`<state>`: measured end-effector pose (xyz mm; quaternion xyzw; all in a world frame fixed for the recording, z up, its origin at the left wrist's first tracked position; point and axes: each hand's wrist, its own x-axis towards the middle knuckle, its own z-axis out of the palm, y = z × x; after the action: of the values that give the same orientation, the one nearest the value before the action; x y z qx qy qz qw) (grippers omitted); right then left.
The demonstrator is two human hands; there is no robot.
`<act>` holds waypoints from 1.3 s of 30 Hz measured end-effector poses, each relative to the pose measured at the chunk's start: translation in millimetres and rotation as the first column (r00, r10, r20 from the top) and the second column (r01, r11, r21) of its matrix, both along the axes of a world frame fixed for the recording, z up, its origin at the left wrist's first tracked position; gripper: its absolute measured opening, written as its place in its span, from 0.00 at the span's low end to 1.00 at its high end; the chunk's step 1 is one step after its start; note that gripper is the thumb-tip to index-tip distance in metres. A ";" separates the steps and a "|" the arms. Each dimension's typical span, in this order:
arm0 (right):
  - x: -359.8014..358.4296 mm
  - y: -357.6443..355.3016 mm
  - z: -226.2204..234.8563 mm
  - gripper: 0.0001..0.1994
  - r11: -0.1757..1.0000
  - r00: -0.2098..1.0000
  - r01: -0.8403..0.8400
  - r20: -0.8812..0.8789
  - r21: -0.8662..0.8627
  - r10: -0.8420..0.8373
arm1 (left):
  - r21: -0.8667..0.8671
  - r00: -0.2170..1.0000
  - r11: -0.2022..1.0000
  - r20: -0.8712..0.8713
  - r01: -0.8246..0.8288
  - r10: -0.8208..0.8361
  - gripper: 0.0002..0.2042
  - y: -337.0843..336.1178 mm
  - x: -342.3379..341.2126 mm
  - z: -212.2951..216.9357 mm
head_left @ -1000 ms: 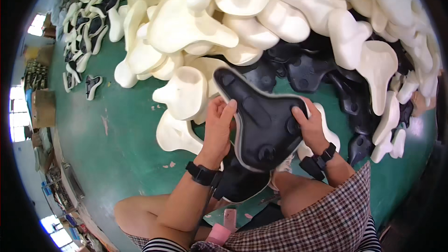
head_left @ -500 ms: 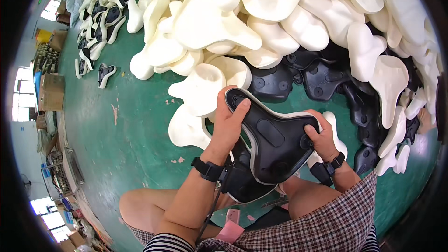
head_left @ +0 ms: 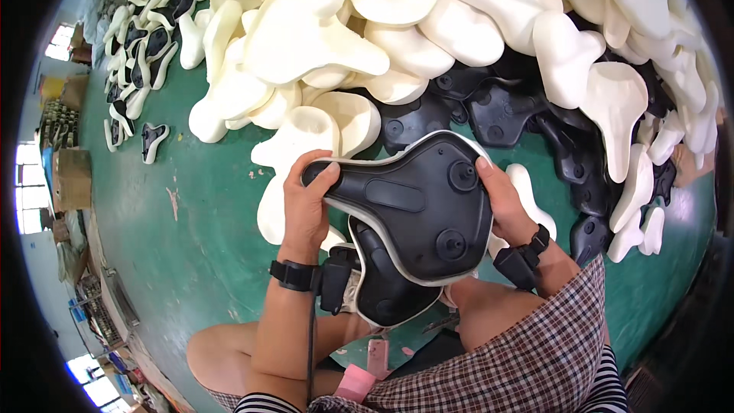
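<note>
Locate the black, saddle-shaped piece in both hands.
Just right of the head view's centre, the black, plastic-looking, saddle-shaped piece is between left hand and right hand, overlapping another black, pale-rimmed piece.

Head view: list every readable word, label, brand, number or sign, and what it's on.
None readable.
Black-and-white seat in the left hand and right hand: molded shapes, no lettering I can make out.
Loose black pieces by the white pile: any marks too small to read.
Cardboard box at far left: too small and blurred.
</note>
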<state>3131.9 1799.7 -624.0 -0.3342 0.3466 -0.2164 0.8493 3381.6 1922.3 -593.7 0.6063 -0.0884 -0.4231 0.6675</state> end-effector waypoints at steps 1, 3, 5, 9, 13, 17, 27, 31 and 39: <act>-0.1 2.5 -2.2 0.24 0.998 1.000 -0.017 -0.013 -0.061 0.016 | 0.011 1.000 1.000 -0.003 0.016 -0.016 0.12 4.9 4.6 -6.1; -7.9 1.5 -5.2 0.23 0.971 0.965 -0.190 -0.209 -0.144 0.158 | 0.045 0.999 0.999 -0.030 0.020 -0.019 0.10 14.1 10.9 -12.0; -33.0 -15.2 -17.3 0.23 0.923 0.854 -0.369 -0.433 -0.113 0.288 | 0.087 0.996 0.994 -0.062 0.073 -0.068 0.10 24.2 17.7 -22.8; -100.5 -36.0 -105.6 0.26 0.613 0.520 -0.433 -0.739 -0.661 -0.429 | 0.192 0.903 0.886 -0.167 0.423 -0.395 0.09 44.1 24.4 -40.2; -117.4 -26.7 -129.8 0.40 0.630 0.125 -0.704 -0.930 -0.329 -0.347 | 0.260 0.692 0.644 -0.198 0.720 -0.694 0.16 59.4 20.1 -66.5; -124.4 -24.9 -144.7 0.42 0.655 0.212 -0.669 -0.935 -0.351 -0.285 | 0.398 0.822 0.730 -0.131 0.556 -0.555 0.16 43.3 30.1 -75.3; -29.0 -88.3 -41.7 0.32 0.996 1.000 -0.015 0.011 -0.083 0.016 | 0.499 0.914 0.766 0.239 -0.404 0.327 0.19 42.2 84.2 -101.5; -74.4 -133.2 -126.4 0.36 0.908 0.571 0.040 -0.736 -0.418 -0.364 | 0.563 0.914 0.724 0.300 -0.400 0.272 0.18 37.2 93.8 -123.8; -65.8 -124.4 -179.0 0.39 0.923 0.588 0.161 -0.717 -0.349 -0.374 | 0.542 0.957 0.829 -0.139 -0.141 0.253 0.17 66.0 100.0 -136.8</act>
<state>3066.1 1675.4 -803.1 -0.4406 0.6928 -0.2199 0.5268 3481.6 1988.3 -730.5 0.7249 0.1632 -0.4195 0.5215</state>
